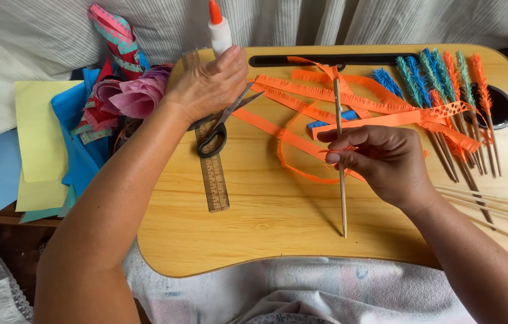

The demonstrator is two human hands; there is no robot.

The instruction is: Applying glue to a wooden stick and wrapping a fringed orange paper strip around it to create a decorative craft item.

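Far left, off the board: sheets of yellow paper (38, 129) and blue paper (80, 150), then a heap of pink paper flowers (137, 93) just beside the wrist. Next, left hand (209, 84), palm down near the upper left corner of the wooden lap tray (254, 228), fingers loosely curled together at the base of a white glue bottle (219, 30); whether actually gripping the bottle, cannot tell. Under and just beside that hand, black-handled scissors (221, 123) lying across a wooden ruler (212, 174). Middle of the tray: orange fringed paper strips (302, 90), spread in loose loops, one end wound onto the top of a thin wooden skewer (343, 204). Probably very light, that skewer; stiff but easy to snap if bent, smooth enough to roll between fingertips, so best pinched near the middle or just under the wrap. Strips likely soft, limp, easy to tear along the cut fringe; better handled by the uncut edge. Right hand (386, 162) pinched shut on the skewer about midway, thumb and fingertips clamped round it, the stick nearly upright in view, upper end among the strips, lower end pointing toward the body, past the hand. Far right: a row of finished fringed sticks (446, 78) in blue, teal, green and orange, partly over a dark cup recess (503, 108), with bare spare skewers (494, 201) lying near the right wrist.
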